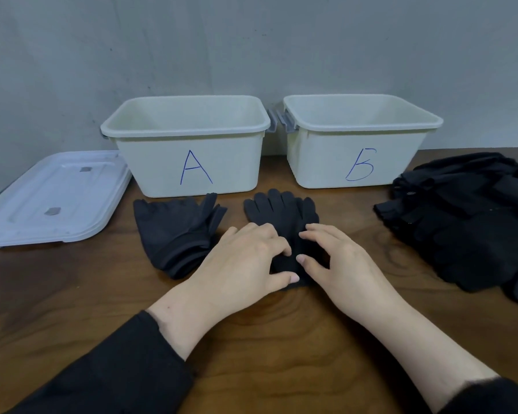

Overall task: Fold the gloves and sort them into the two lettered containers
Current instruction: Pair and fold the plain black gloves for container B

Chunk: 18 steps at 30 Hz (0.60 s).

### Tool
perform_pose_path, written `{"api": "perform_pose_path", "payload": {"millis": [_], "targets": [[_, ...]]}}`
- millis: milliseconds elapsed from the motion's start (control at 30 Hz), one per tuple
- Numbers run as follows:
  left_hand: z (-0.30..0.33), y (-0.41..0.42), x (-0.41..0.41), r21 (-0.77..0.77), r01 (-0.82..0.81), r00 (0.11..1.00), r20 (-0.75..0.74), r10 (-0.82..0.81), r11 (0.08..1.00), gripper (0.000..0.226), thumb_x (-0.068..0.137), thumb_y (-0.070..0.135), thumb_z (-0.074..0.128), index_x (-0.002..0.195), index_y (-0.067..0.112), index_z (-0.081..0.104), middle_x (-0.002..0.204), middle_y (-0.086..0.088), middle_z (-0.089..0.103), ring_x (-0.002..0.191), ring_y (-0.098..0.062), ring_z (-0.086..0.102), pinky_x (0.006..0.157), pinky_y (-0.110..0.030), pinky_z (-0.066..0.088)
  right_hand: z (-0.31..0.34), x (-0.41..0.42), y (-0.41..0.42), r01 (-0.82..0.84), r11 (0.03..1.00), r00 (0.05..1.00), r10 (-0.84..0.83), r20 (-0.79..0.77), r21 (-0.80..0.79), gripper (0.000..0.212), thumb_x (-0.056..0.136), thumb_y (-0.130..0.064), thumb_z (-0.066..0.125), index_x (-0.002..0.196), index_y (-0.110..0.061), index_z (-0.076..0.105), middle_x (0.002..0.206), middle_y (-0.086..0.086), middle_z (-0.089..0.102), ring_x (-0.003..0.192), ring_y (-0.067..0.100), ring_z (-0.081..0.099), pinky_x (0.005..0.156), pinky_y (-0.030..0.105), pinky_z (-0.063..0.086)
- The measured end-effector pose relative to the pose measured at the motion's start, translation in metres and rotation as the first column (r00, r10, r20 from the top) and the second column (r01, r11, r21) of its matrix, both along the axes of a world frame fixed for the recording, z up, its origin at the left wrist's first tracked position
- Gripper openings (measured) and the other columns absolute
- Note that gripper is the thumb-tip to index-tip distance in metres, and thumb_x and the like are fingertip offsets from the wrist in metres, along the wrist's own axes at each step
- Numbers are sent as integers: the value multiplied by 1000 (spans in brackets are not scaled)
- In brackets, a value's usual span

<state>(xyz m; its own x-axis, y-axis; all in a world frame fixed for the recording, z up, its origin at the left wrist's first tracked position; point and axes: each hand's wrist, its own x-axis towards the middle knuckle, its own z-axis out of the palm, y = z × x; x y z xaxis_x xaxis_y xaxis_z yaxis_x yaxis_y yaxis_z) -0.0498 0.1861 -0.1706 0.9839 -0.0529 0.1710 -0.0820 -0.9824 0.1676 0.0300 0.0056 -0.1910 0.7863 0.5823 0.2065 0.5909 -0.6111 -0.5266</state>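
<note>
Mid-frame, the black knit glove pair runs lengthwise toward the top; the left hand and right hand pinch its cuff end with curled fingers, equally near.

Bare table lay open on the near side. Tub A and tub B blocked the far edge, with only a narrow gap between them. Lids closed the left, a glove pile the right; folded gloves lay before tub A.

Soft, even indoor light; faint shadows; wide-angle bowing at edges
</note>
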Motion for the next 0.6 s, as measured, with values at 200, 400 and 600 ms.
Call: {"api": "perform_pose_path", "payload": {"millis": [200, 400, 600], "targets": [[-2, -1, 0, 14, 65, 995, 75, -66, 998, 23, 98, 44, 50, 110, 32, 66, 108, 15, 55, 99, -8, 47, 93, -33, 39, 2, -1, -14, 126, 988, 991, -129, 30, 85, 30, 98, -35, 62, 127, -29, 63, 115, -19, 56, 106, 0, 54, 85, 14, 41], [-2, -4, -1, -69, 52, 968, 249, -33, 996, 13, 99, 32, 53, 101, 28, 65, 103, 15, 60, 92, -7, 52, 82, -27, 41, 3, -1, -16, 143, 987, 989, -145, 17, 75, 30, 103, -27, 53, 131, -26, 63, 117, -15, 66, 113, 5, 57, 99, 22, 44], [-5, -2, -6, -28, 158, 980, 125, -154, 987, 26, 99, 47, 45, 104, 33, 68, 113, 18, 63, 105, -4, 54, 90, -29, 44, 1, 1, -19, 153, 983, 988, -154, 6, 101, 31, 103, -28, 51, 133, -26, 62, 121, -16, 62, 115, 3, 56, 101, 24, 46]]}}
